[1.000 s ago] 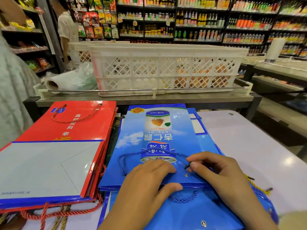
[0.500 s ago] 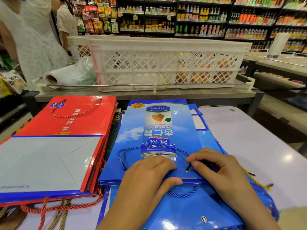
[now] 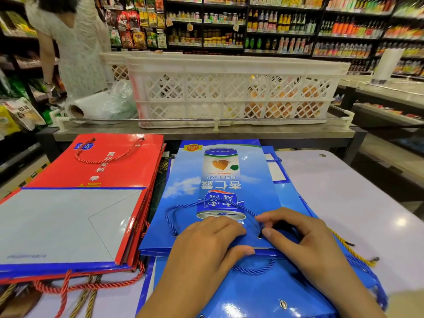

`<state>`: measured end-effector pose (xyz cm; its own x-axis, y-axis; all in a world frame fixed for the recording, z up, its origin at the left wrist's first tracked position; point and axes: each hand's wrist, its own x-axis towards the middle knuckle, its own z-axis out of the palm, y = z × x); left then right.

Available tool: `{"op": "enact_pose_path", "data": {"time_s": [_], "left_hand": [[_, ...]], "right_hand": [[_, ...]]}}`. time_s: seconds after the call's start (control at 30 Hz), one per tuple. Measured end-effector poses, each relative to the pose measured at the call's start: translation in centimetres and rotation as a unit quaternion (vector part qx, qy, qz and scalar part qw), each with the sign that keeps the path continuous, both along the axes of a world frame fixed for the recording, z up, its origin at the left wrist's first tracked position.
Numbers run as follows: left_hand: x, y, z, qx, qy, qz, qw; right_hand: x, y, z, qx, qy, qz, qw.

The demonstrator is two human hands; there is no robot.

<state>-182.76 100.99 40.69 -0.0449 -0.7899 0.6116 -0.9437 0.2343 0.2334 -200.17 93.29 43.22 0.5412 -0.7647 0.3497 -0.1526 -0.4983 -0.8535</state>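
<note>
atop the glossy blue paper bag (image 3: 220,180), left hand (image 3: 206,244) presses flat, fingers together; right hand (image 3: 305,237) pinches the twisted cord (image 3: 174,210).

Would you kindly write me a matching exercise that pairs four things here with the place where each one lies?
Things: 1 blue paper bag; 2 red paper bag; 3 white crate; 4 roll of plastic bags.
Places: A left of the crate; B under the left hand; C behind the metal rail, at its middle; D on the table, left of the blue bag.
Pairs: 1-B; 2-D; 3-C; 4-A.
</note>
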Motion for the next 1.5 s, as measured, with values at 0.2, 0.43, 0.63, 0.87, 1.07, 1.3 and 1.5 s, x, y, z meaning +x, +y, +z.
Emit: {"op": "enact_pose_path", "data": {"time_s": [0.2,0.43,0.63,0.87,1.07,1.3,1.5], "left_hand": [[-0.1,0.1,0.4,0.001,-0.007,0.011,1.000],[-0.1,-0.2,0.8,-0.055,-0.020,0.032,0.998],[0.0,-0.4,0.7,-0.100,-0.045,0.055,0.992],[-0.1,-0.5,0.5,-0.125,-0.047,0.044,0.990],[-1.0,0.3,1.1,-0.182,-0.059,-0.017,0.981],[-1.5,-0.8,-0.3,-0.143,-0.108,0.065,0.982],[-2.8,-1.4,0.7,-0.119,-0.067,0.142,0.980]], "right_hand": [[0.0,-0.4,-0.4,-0.030,0.014,-0.002,0.999],[-0.1,-0.2,-0.6,-0.064,0.008,0.026,0.998],[0.0,-0.3,-0.6,-0.037,-0.004,0.019,0.999],[0.0,-0.1,-0.6,-0.044,0.007,-0.002,0.999],[0.1,-0.2,-0.6,-0.008,-0.020,-0.045,0.999],[0.3,0.0,-0.3,-0.003,-0.030,-0.060,0.998],[0.3,0.0,-0.4,-0.028,-0.018,-0.045,0.998]]}}
